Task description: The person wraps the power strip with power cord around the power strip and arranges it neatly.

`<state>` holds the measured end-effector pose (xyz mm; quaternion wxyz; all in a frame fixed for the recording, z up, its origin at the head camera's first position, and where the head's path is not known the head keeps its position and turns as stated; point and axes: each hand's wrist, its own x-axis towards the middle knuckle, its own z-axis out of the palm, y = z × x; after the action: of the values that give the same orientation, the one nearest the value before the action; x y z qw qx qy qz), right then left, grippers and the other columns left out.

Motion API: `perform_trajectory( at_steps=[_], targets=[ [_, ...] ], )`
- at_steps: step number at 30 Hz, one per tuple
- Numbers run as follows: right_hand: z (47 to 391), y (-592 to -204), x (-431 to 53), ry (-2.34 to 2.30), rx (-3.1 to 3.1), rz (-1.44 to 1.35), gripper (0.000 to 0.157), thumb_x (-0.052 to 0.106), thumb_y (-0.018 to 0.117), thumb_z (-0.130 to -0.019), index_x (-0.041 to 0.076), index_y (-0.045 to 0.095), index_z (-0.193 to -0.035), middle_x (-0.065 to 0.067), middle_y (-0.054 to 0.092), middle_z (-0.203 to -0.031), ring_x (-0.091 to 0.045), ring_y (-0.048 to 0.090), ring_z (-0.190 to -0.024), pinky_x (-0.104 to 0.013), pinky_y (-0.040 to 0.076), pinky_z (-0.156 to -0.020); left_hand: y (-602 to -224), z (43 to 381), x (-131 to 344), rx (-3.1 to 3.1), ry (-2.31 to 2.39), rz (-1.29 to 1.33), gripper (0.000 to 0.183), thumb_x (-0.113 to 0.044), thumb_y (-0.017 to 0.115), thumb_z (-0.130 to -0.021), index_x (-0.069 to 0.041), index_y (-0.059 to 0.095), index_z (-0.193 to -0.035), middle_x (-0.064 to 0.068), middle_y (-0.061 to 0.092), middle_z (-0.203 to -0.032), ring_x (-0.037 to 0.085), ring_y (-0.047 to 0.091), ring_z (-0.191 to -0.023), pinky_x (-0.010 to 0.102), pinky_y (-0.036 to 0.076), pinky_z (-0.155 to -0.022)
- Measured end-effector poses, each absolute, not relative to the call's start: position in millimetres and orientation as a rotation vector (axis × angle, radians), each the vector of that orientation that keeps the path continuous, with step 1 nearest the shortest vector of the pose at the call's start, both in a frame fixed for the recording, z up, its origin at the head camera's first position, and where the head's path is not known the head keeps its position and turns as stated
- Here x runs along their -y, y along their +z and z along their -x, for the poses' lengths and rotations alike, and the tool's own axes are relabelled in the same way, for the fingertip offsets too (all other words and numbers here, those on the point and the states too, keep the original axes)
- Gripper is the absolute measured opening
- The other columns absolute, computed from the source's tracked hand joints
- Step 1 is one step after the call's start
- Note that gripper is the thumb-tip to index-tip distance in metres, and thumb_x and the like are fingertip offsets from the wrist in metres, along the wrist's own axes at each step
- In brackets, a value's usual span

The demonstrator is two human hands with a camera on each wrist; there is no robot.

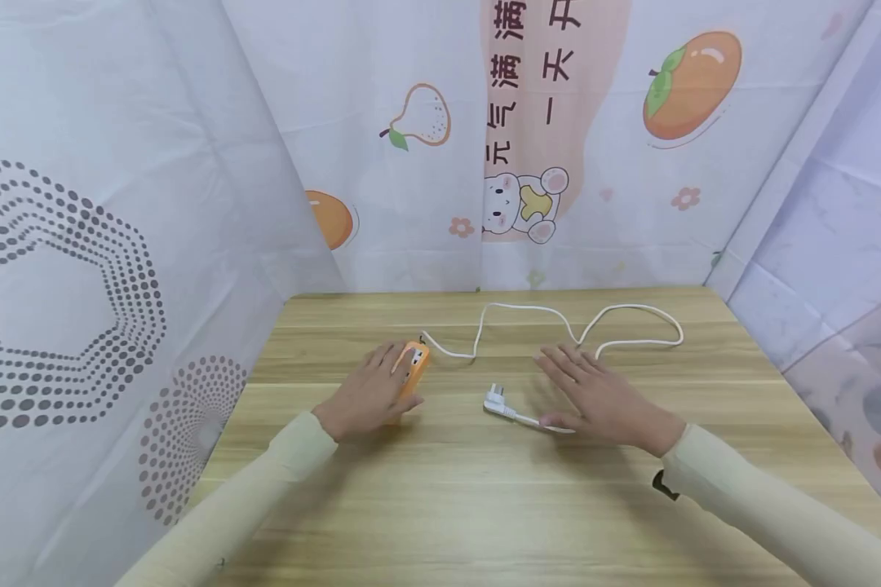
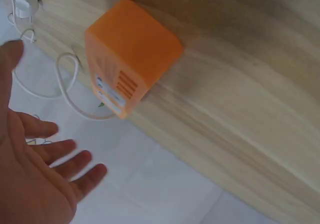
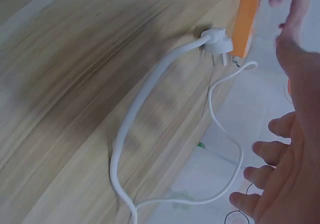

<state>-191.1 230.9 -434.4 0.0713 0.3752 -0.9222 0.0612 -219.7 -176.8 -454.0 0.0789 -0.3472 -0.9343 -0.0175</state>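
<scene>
An orange power strip (image 1: 414, 372) lies on the table under my left hand (image 1: 370, 391), which hides part of it in the head view. The left wrist view shows the strip (image 2: 130, 44) apart from that hand (image 2: 40, 174), whose fingers are spread and hold nothing. My right hand (image 1: 608, 401) hovers with fingers extended over the white cord (image 1: 532, 307), to the right of the white plug (image 1: 495, 399). In the right wrist view the plug (image 3: 218, 41) lies on the wood with its prongs showing, and this hand (image 3: 285, 169) grips nothing.
From the strip's far end the cord loops across the back of the wooden table (image 1: 440, 505) and returns to the plug. Printed fabric (image 1: 411, 212) hangs behind the table, with more fabric on both sides. A dark object (image 1: 664, 485) shows by the right sleeve.
</scene>
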Motion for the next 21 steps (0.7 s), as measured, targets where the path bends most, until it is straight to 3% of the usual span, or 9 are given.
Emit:
perform_trajectory(
  at_steps=[5, 9, 17, 21],
  targets=[
    [191.3, -434.1, -225.3, 0.263, 2.748, -1.117, 0.079, 0.052, 0.065, -0.098, 0.001, 0.042, -0.154, -0.024, 0.047, -0.152, -0.049, 0.038, -0.143, -0.063, 0.034, -0.111, -462.8, 219.5, 180.1, 2.851, -0.002, 0.873, 0.073, -0.052, 0.061, -0.101, 0.013, 0.057, -0.132, 0.026, 0.063, -0.122, 0.038, 0.061, -0.108, 0.05, 0.052, -0.093],
    [190.4, -435.8, -221.1, 0.311, 2.693, -1.108, 0.071, 0.044, 0.071, -0.096, 0.0, 0.051, -0.148, -0.025, 0.055, -0.144, -0.049, 0.047, -0.136, -0.062, 0.042, -0.105, -470.5, 219.8, 178.1, 2.917, 0.003, 0.768, 0.074, -0.059, 0.064, -0.096, 0.012, 0.062, -0.117, 0.02, 0.065, -0.102, 0.031, 0.062, -0.086, 0.046, 0.056, -0.077],
    [188.0, -441.3, -207.3, 0.36, 2.602, -1.138, 0.054, 0.034, 0.073, -0.096, -0.001, 0.062, -0.136, -0.022, 0.064, -0.135, -0.042, 0.058, -0.127, -0.058, 0.049, -0.098, -489.4, 227.0, 172.3, 3.117, -0.175, 0.47, 0.067, -0.054, 0.066, -0.095, 0.009, 0.059, -0.117, 0.01, 0.06, -0.087, 0.021, 0.058, -0.07, 0.039, 0.053, -0.057],
    [187.4, -445.4, -198.6, 0.381, 2.556, -1.155, 0.047, 0.027, 0.077, -0.093, 0.001, 0.066, -0.131, -0.018, 0.068, -0.128, -0.039, 0.063, -0.122, -0.055, 0.051, -0.096, -491.8, 234.7, 170.9, 3.144, -0.276, 0.39, 0.061, -0.051, 0.065, -0.097, 0.007, 0.057, -0.113, 0.009, 0.059, -0.085, 0.021, 0.059, -0.069, 0.04, 0.053, -0.057]
  ],
)
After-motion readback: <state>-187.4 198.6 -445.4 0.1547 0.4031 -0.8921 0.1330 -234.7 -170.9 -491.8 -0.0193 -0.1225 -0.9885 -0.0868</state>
